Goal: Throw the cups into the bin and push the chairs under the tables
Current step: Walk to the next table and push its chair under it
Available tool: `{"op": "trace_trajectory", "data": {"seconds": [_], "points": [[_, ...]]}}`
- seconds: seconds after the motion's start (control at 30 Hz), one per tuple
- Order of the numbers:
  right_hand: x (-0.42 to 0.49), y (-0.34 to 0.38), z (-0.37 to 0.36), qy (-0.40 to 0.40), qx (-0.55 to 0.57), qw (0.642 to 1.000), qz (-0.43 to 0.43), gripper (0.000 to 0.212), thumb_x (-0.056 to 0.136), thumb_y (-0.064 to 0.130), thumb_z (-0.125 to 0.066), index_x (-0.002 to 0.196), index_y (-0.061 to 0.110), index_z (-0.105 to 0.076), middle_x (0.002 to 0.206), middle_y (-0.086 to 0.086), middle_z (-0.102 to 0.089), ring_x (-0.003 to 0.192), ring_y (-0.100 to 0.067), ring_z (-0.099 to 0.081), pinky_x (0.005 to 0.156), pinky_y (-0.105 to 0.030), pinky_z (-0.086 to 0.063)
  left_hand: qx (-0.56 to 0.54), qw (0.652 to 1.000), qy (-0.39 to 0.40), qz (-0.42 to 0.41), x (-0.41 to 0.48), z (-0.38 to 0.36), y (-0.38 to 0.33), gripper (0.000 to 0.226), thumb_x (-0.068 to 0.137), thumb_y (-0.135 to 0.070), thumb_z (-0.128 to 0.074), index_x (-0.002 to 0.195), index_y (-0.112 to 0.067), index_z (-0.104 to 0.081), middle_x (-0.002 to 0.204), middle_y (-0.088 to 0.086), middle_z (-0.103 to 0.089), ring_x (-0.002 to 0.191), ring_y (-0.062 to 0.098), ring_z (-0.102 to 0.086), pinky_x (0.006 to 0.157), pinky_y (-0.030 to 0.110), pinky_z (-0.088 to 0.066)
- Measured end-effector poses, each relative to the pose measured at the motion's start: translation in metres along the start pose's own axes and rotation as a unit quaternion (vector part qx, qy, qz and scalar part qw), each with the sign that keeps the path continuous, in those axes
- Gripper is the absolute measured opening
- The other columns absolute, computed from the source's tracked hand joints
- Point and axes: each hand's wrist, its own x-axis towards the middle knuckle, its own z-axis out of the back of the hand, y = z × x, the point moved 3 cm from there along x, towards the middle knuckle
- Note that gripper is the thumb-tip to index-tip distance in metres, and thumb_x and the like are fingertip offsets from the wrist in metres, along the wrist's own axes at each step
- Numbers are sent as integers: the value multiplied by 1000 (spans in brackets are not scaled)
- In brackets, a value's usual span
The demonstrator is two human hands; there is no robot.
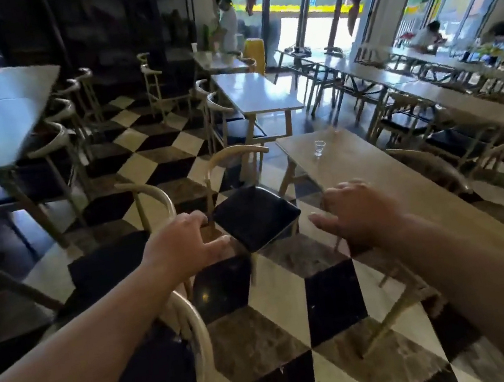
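The floor of black, white and grey-brown diamond tiles point(281, 296) spreads under everything, and on it the long light wooden table with pale legs point(385, 178) serves as the landmark, running from the middle of the view down toward the lower right. Just left of that table's near end stands a cream bentwood chair with a black padded seat point(256, 215), pulled out into the aisle and turned at an angle, its curved backrest on the side away from the camera. Left of that chair, farther from the wooden table, is a second cream curved-back chair with a dark seat point(145, 202), and a third of the same kind point(194, 350) sits closest to the camera under the left forearm. Beyond the wooden table's far end stands a white-topped rectangular table point(256, 93) with chairs tucked along it. The left hand point(186, 245) reaches out in front of the pulled-out chair's seat edge, fingers spread and empty; whether it touches the chair cannot be told. The right hand point(356, 211) hovers over the near edge of the wooden table, fingers loosely spread, gripping nothing. On the wooden table's far half, well apart from both hands, a small clear glass cup point(319, 148) stands upright.
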Motion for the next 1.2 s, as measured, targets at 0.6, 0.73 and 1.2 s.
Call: {"op": "trace_trajectory", "data": {"seconds": [0.6, 0.73, 1.2], "points": [[256, 185, -183, 153, 49, 885, 436, 42, 103, 63, -45, 125, 34, -64, 120, 6, -65, 120, -20, -57, 100, -42, -49, 19, 890, 20, 454, -82, -94, 110, 62, 92, -74, -53, 139, -35, -52, 138, -11, -57, 126, 13, -53, 89, 33, -46], [246, 224, -213, 171, 16, 829, 533, 45, 103, 57, -50, 139, 31, -58, 129, 6, -61, 126, -20, -54, 105, -40, -46, 16, 841, 10, 540, -134, -119, 78, 64, 91, -77, -53, 142, -37, -51, 142, -14, -54, 127, 10, -52, 97, 31, -48], [173, 319, -324, 148, -183, 650, 723, 51, 106, 40, -36, 154, 27, -48, 162, -1, -36, 149, -28, -35, 121, -44, -36, -123, 760, -61, 636, -254, -247, 41, 67, 93, -68, -61, 148, -31, -49, 144, -12, -50, 134, 13, -46, 105, 31, -39]]}}
